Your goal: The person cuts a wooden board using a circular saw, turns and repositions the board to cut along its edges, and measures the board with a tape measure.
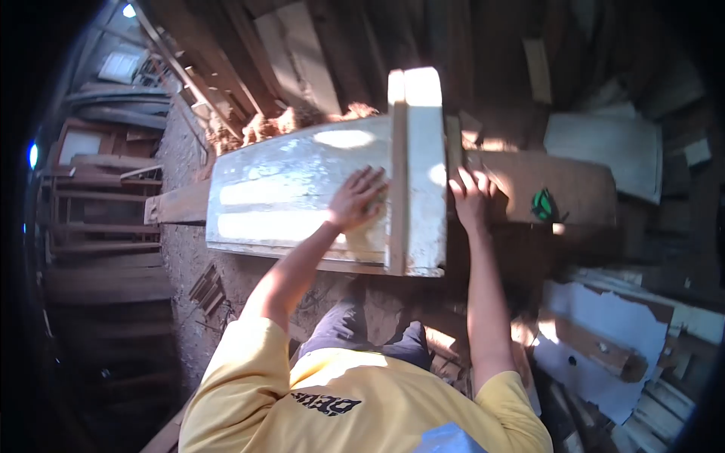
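My left hand lies palm down with its fingers stretched on a pale, shiny metal-looking machine bed. Just right of its fingertips, a narrow wooden strip crosses the bed along a wide, whitish board-like piece. On the far side of that piece is my right hand, fingers loosely bent and apart, by the end of a thin upright strip. Whether it touches that strip cannot be made out. A brown flat surface extends to the right of this hand, with a small green-and-black object on it.
Shavings pile behind the bed. A wooden beam sticks out at its left end. Boards lean at the back, and stacked timber stands at the left. A whitish torn sheet with a wood piece lies lower right.
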Available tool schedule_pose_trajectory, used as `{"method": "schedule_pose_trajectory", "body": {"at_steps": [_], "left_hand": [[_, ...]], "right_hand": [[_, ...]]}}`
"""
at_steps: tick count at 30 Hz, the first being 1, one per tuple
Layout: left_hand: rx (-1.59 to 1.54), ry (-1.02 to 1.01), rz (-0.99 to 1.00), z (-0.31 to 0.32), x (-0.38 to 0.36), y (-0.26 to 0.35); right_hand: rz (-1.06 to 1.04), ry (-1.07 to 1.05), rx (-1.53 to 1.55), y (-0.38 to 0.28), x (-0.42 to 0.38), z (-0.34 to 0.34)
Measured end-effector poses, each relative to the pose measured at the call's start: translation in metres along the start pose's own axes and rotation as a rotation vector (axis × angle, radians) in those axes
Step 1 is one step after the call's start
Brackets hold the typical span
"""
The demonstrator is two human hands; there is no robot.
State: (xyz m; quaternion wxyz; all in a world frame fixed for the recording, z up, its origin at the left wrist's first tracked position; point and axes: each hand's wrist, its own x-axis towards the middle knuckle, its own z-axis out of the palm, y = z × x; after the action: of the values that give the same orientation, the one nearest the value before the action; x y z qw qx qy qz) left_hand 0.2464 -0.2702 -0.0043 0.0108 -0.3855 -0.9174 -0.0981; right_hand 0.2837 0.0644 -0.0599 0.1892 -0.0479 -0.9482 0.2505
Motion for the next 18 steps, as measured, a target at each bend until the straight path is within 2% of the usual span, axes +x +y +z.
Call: {"method": "schedule_pose_trajectory", "body": {"at_steps": [1,2,3,4,5,6,8,10,12,14,16,17,18], "left_hand": [[-0.001,0.034,-0.029,0.007,-0.004,0.002],[-0.007,0.010,-0.085,0.017,-0.008,0.002],[0.024,-0.055,-0.147,0.021,-0.012,0.006],[0.021,-0.037,-0.140,0.017,-0.022,0.009],[-0.091,-0.009,-0.172,0.014,-0.037,0.009],[-0.108,-0.059,-0.191,0.001,-0.053,0.011],[-0.182,-0.106,-0.241,-0.035,-0.095,0.008],[-0.318,-0.095,-0.313,-0.044,-0.154,-0.013],[-0.315,-0.137,-0.469,-0.055,-0.213,-0.036],[-0.218,-0.077,-0.617,-0.061,-0.276,-0.059],[-0.287,0.089,-0.809,-0.074,-0.332,-0.070],[-0.300,0.119,-0.908,-0.084,-0.353,-0.074],[-0.315,0.145,-1.001,-0.089,-0.371,-0.078]], "right_hand": [[0.096,-0.087,-0.112,-0.016,0.003,-0.015],[0.096,-0.059,-0.087,-0.010,0.003,-0.005],[0.077,-0.044,-0.089,-0.007,0.004,-0.003],[-0.008,0.009,-0.057,0.005,0.004,0.008],[-0.017,-0.048,-0.056,0.009,0.008,0.006],[0.083,-0.088,0.003,0.021,0.011,0.012],[0.147,-0.123,-0.092,0.024,0.014,0.003],[0.093,-0.119,-0.221,0.021,0.010,-0.009],[0.259,-0.286,-0.197,0.022,0.017,-0.025],[0.547,-0.355,-0.206,0.050,0.022,-0.025],[0.922,-0.400,0.382,0.053,0.021,-0.040],[0.905,-0.414,0.378,0.047,0.020,-0.038],[0.922,-0.292,0.543,0.042,0.018,-0.035]]}}
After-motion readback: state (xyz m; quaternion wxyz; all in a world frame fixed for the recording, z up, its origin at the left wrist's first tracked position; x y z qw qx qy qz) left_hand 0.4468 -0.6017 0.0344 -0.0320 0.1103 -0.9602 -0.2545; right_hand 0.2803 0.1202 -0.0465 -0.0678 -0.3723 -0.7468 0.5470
